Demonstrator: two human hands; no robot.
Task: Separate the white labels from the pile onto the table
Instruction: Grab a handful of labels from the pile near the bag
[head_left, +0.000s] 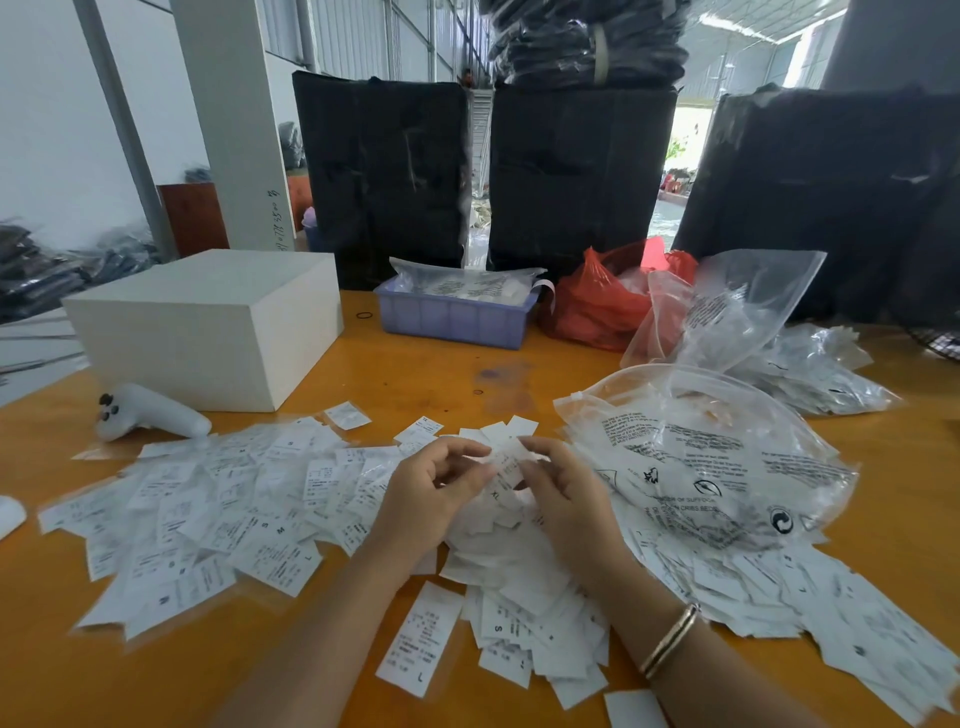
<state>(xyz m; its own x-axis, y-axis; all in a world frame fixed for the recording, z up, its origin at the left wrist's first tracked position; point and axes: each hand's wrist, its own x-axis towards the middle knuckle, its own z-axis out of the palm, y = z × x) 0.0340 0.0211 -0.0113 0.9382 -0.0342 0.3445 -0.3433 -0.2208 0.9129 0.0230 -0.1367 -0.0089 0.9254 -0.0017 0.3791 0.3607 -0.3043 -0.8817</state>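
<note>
Stretching across the whole view is an orange wooden table (405, 379) in a bright warehouse hall with white walls and a white pillar (234, 119). Landmark: the white box (202, 322) on the table. Right of the box sits a lilac plastic tray (452, 317) holding bagged white labels; further right a red plastic bag (597, 301) bulges with contents I cannot make out. Behind the box and tray stand tall black wrapped bundles (384, 171). In front of the box lies a white controller (150, 413). Nearer than that, a wide spread of white labels (208, 514) covers the table, running right into a heap (519, 577) partly under a clear printed bag (701, 467). Above the heap, the left hand (436, 499) and right hand (566, 499), both with curled fingers, pinch one small label (506, 462) between them.
</note>
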